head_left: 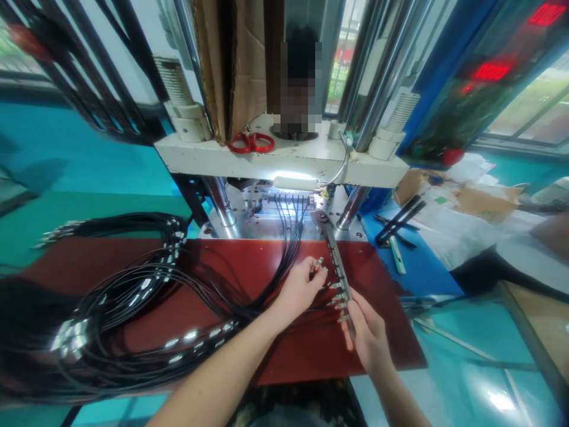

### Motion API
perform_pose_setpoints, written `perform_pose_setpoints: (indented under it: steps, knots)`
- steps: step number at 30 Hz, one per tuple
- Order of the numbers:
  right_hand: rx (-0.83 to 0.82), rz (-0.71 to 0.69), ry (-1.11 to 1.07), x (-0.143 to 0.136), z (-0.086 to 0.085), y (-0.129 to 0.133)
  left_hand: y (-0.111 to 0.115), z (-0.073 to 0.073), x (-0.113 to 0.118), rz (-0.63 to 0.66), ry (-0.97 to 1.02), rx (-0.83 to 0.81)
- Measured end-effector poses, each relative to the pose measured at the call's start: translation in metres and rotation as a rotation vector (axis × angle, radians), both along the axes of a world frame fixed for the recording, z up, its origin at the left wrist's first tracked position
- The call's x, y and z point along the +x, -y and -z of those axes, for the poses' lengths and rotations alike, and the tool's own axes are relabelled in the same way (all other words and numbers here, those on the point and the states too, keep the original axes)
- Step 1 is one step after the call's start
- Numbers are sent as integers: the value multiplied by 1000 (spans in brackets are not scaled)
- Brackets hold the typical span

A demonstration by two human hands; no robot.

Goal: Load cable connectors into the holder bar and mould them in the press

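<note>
My left hand (304, 284) pinches a black cable with a small metal connector (319, 261) at its tip, just left of a long metal bar (338, 264). My right hand (367, 326) is closed around the near end of that bar, which slants away toward the press. Several metal connectors (336, 293) on black cables sit along the bar's left side, close to my right fingers. Other black cables (291, 237) run from the lit mould (284, 204) in the press down past my left wrist.
Coiled bundles of black cables (128, 284) cover the left of the red board (249, 261). Red-handled scissors (251, 142) lie on the white press plate (213, 155). A cutter (397, 255) rests on the blue surface at right. Steel posts (221, 201) flank the mould.
</note>
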State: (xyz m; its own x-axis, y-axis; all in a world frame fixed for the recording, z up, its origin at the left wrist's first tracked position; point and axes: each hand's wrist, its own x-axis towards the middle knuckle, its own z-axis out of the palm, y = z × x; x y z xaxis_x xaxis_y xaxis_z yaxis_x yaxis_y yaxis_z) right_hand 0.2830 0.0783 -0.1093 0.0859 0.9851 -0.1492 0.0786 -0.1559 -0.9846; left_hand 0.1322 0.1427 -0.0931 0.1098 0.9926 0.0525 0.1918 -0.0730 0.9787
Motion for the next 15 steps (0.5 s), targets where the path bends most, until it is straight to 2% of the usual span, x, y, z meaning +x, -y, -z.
perform_pose_setpoints:
  steps: [5,11,15]
  knots:
    - [-12,-32,7,2,3,0,2,-4,5,118,165,-142]
    - [-13,-73,116,4,4,-1,-1,-9,4,116,328,-365]
    - [41,-140,229,4,2,-2,-1,-8,2,76,319,-339]
